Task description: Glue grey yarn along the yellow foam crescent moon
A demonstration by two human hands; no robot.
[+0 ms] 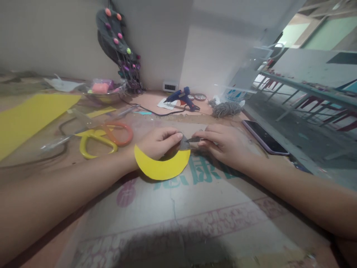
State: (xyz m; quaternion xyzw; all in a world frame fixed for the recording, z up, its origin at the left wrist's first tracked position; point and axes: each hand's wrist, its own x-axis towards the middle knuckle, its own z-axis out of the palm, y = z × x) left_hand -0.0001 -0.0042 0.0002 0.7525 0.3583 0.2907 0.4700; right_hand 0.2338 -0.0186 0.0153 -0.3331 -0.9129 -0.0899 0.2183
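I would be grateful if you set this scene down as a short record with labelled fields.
Left hand: left hand grips the yellow crescent near its grey-covered tip
Right hand: right hand pinches a dark grey strand at that tip
Left side: orange scissor handle, yellow scissor handle, yellow sheet
Behind the hands: blue glue gun, grey yarn bundle
Right side: phone, screen dark
Against the wall: grey crescent decoration with coloured balls
Unclear: the strand's exact material
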